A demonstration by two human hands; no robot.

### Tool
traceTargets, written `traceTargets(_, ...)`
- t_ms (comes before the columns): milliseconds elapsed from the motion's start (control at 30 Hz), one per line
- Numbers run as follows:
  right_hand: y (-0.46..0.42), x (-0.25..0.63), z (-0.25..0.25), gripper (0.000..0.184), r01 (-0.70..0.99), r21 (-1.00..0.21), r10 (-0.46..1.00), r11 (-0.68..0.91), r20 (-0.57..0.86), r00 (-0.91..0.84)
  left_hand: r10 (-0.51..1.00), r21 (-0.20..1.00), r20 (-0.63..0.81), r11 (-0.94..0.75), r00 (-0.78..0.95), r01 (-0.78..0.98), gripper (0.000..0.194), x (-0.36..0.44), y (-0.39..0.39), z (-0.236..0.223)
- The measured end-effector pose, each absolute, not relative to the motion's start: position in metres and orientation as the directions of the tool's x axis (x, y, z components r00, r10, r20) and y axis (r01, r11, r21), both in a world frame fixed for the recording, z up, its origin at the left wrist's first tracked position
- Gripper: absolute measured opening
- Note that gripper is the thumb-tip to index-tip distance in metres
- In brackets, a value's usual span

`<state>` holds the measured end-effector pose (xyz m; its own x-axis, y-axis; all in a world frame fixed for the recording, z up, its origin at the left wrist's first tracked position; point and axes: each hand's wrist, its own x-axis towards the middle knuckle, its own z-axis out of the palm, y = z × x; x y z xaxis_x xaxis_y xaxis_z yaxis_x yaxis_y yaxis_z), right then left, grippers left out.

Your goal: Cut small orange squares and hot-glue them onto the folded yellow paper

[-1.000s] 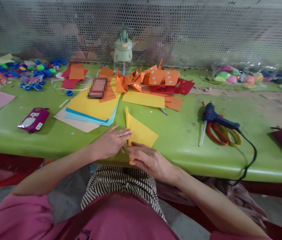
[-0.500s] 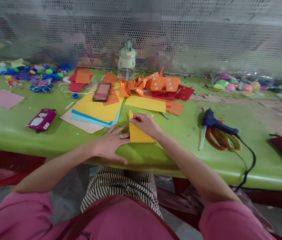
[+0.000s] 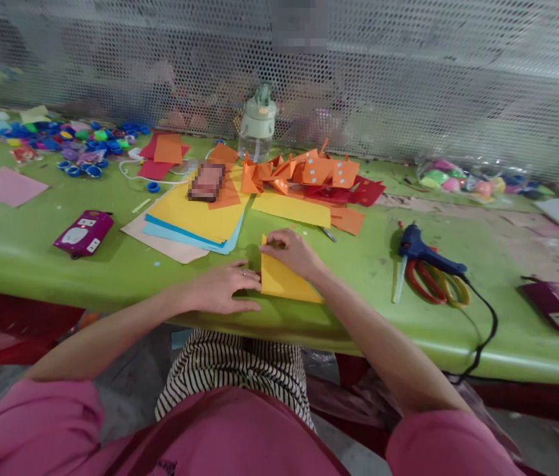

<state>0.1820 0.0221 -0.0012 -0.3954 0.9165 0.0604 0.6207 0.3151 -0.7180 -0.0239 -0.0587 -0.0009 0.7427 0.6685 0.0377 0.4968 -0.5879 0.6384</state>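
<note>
In the head view, the left hand [image 3: 223, 288] is lying open, palm down on the smooth, glossy green bench [image 3: 359, 304], fingers spread and fingertips reaching the left edge of the folded yellow paper [image 3: 284, 281]. The right hand [image 3: 292, 251] is curling its thumb and fingers together, pinching the paper's far left corner. The flat, matte sheet is resting near the bench's near edge, showing straight sides.

Beyond the left hand, a stack of yellow and blue sheets [image 3: 190, 215] is supporting a pixelated phone [image 3: 207, 182]. A yellow strip [image 3: 292, 210] is lying flat before crumpled-looking, angular orange paper pieces [image 3: 309, 170]. A translucent green-topped bottle [image 3: 258, 125] is standing upright behind. To the right, a blue plastic glue gun [image 3: 428, 251] is lying partly over red and yellow handles [image 3: 425, 283]; a shiny purple case [image 3: 84, 233] is sitting left.
</note>
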Motion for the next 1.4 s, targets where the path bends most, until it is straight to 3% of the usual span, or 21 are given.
traceTargets(133,0.016,0.186,0.0,0.033,0.609,-0.743,0.921,0.277,0.026,-0.388,0.65,0.603,0.015,-0.612,0.759,0.512,0.029,-0.024,-0.061,-0.002)
traceTargets(300,0.015,0.188,-0.001,0.021,0.623,-0.728,0.927,0.286,0.046,-0.371,0.661,0.594,0.025,-0.613,0.75,0.521,0.03,-0.024,-0.063,0.0)
traceTargets(533,0.03,0.18,0.0,0.017,0.642,-0.711,0.92,0.285,0.014,-0.393,0.728,0.695,0.09,-0.535,0.68,0.481,0.022,-0.023,-0.057,-0.004)
traceTargets(633,0.032,0.178,0.002,0.017,0.643,-0.717,0.925,0.27,0.009,-0.379,0.799,0.762,0.095,-0.442,0.594,0.473,0.022,-0.022,-0.053,-0.003)
traceTargets(733,0.027,0.177,0.005,0.019,0.614,-0.741,0.933,0.27,0.043,-0.357,0.931,0.865,0.071,-0.236,0.359,0.443,0.026,-0.02,-0.044,-0.003)
traceTargets(800,0.019,0.178,0.008,0.024,0.585,-0.763,0.939,0.277,0.084,-0.334,0.973,0.944,0.011,-0.085,0.229,0.318,0.031,-0.016,-0.035,-0.003)
traceTargets(900,0.006,0.181,0.014,0.031,0.458,-0.838,0.945,0.297,0.188,-0.269,0.97,0.993,-0.045,0.018,0.24,0.113,0.038,-0.006,-0.023,0.002)
traceTargets(1100,-0.012,0.186,0.023,0.033,0.153,-0.949,0.95,0.276,0.246,-0.191,0.971,0.998,0.022,-0.034,0.239,0.046,0.03,0.014,-0.028,0.019)
traceTargets(1200,-0.016,0.189,0.026,0.052,0.022,-0.971,0.959,0.236,0.229,-0.168,0.972,0.995,0.054,-0.072,0.228,0.07,0.028,0.017,-0.034,0.022)
traceTargets(1267,-0.019,0.19,0.029,0.055,0.026,-0.976,0.964,0.215,0.208,-0.165,0.975,0.995,0.057,-0.074,0.216,0.07,0.029,0.017,-0.036,0.023)
traceTargets(1400,-0.026,0.192,0.034,0.036,0.143,-0.965,0.961,0.219,0.189,-0.2,0.98,0.993,0.042,-0.062,0.192,0.097,0.029,0.017,-0.04,0.026)
